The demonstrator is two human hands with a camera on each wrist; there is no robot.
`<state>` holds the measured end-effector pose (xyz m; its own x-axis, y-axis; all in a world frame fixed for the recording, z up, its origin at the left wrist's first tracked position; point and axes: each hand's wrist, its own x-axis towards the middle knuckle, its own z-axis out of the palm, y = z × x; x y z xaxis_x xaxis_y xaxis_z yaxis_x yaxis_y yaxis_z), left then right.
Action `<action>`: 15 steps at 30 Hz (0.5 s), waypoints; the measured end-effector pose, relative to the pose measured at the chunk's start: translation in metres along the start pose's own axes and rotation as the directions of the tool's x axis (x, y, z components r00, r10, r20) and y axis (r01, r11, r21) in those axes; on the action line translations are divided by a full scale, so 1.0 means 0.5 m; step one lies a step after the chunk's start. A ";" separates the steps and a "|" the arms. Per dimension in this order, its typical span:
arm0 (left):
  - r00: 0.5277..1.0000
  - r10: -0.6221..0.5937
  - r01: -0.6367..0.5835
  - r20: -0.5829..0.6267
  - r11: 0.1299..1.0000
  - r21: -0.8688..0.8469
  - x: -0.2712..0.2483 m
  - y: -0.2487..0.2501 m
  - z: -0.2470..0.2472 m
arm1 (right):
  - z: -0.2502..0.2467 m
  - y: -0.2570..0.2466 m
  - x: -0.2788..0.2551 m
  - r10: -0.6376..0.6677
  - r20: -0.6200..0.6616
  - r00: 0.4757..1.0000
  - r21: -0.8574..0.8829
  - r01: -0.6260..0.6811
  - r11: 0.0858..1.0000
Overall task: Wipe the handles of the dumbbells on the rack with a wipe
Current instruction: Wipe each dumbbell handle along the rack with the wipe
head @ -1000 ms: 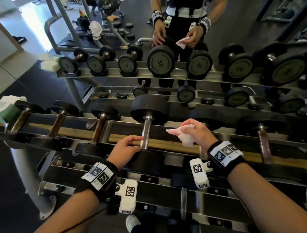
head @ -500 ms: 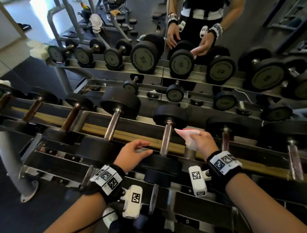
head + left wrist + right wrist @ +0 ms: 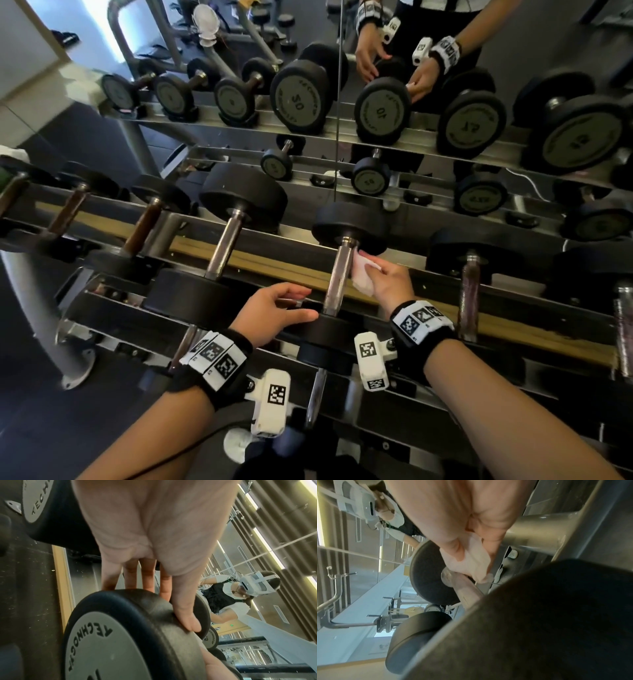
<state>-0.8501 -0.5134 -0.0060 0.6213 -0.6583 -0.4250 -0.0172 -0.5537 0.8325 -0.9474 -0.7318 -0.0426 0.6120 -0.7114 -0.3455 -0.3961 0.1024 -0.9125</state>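
Observation:
A dumbbell with a bare steel handle (image 3: pixel 337 277) (image 3: pixel 465 588) lies across the top rack tier in front of me. My right hand (image 3: pixel 390 282) (image 3: pixel 471 520) pinches a crumpled white wipe (image 3: pixel 363 277) (image 3: pixel 471 563) and presses it against the right side of that handle, close to the far black head (image 3: pixel 349 222) (image 3: pixel 426 574). My left hand (image 3: pixel 274 310) (image 3: pixel 154 534) rests on the near head (image 3: pixel 325 330) (image 3: pixel 120 635). Its fingers reach straight over the rim and the thumb lies on the edge.
More dumbbells lie on the same tier, a larger one (image 3: pixel 224 246) to the left and others (image 3: pixel 469 291) to the right. A lower tier (image 3: pixel 317 394) sits under my wrists. A mirror (image 3: pixel 376 113) behind shows the rack and my hands. The rack's post (image 3: pixel 37 308) stands at left.
Both hands moved right, from the larger dumbbell to its neighbour. The left hand settled on the near head. The right hand brought the wipe onto the handle near the far head.

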 end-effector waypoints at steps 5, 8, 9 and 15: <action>1.000 -0.027 0.027 0.006 0.998 -0.061 0.006 -0.011 0.003 | 0.004 0.006 0.004 -0.056 0.141 0.988 -0.109 0.072 0.991; 1.000 -0.023 0.021 -0.015 0.995 -0.100 -0.002 -0.015 0.011 | 0.000 0.005 -0.011 -0.102 0.205 0.973 -0.132 0.131 0.983; 1.000 -0.022 0.019 -0.019 0.994 -0.109 -0.004 -0.016 0.013 | -0.002 0.003 -0.019 -0.117 0.225 0.967 -0.132 0.150 0.980; 0.999 -0.029 0.027 -0.018 0.992 -0.127 -0.002 -0.013 0.015 | -0.033 0.005 -0.067 -0.115 0.421 0.899 -0.183 0.209 0.961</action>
<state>-0.8565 -0.5127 -0.0137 0.6352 -0.6329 -0.4427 0.0989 -0.5018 0.8593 -0.9799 -0.7193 -0.0298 0.8847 -0.3586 -0.2979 -0.3779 -0.1772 -0.9087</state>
